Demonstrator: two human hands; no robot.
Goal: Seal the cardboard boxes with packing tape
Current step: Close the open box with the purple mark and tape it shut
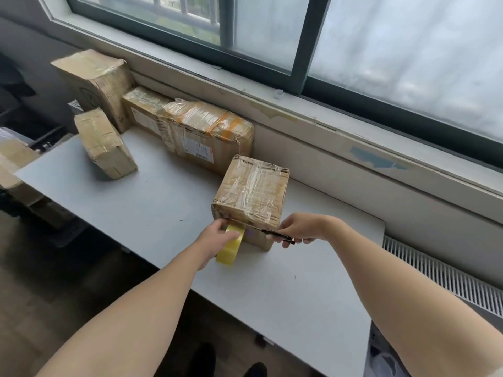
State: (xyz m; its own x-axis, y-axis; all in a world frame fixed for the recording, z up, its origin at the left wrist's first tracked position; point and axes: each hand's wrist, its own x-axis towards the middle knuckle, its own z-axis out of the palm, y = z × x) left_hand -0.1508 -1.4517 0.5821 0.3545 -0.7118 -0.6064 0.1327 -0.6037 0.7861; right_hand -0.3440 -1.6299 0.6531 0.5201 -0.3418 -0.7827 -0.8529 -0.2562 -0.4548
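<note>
A small cardboard box (251, 195) wrapped in clear tape stands on the grey table (136, 202), near its front edge. My left hand (215, 238) grips a yellowish roll of packing tape (231, 247) held against the box's near lower side. My right hand (298, 229) holds a thin black tool (277, 235), a pen or blade, with its tip at the box's near edge beside the roll. Whether a tape strip runs from the roll to the box cannot be made out.
Several taped boxes stand at the back left: a long one (206, 134) against the wall, a tall one (95, 83) and a tilted small one (104, 142). A window sill (353, 148) runs behind. A radiator grille (441, 276) lies right. More cartons (13, 170) sit off the table's left end.
</note>
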